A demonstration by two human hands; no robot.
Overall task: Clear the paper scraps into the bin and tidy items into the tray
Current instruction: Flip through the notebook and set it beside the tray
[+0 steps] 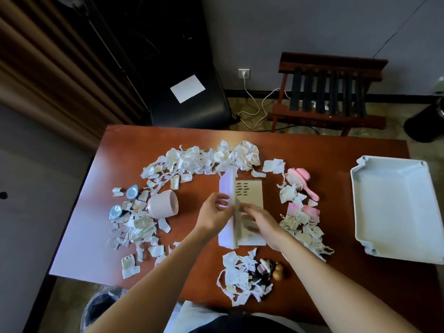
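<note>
A notebook point(249, 195) lies open in the middle of the brown table point(336, 212), one page standing half turned. My left hand point(215, 213) holds that page's edge. My right hand point(258, 219) rests flat on the right-hand page. Torn paper scraps point(189, 162) ring the notebook, with more scraps at the left point(137, 227), right point(300, 227) and front point(240, 277). A pale grey tray point(394, 207) stands at the right end. The bin point(101, 306), lined with a bag, sits on the floor by the table's front-left corner.
A pink ribbed cup point(163, 207) lies on its side left of the notebook. Two small sealed cups point(133, 192) sit among the left scraps. A pink hairbrush point(302, 183) lies right of the notebook; a small wooden gourd point(278, 272) and dark trinkets point(262, 270) lie in front.
</note>
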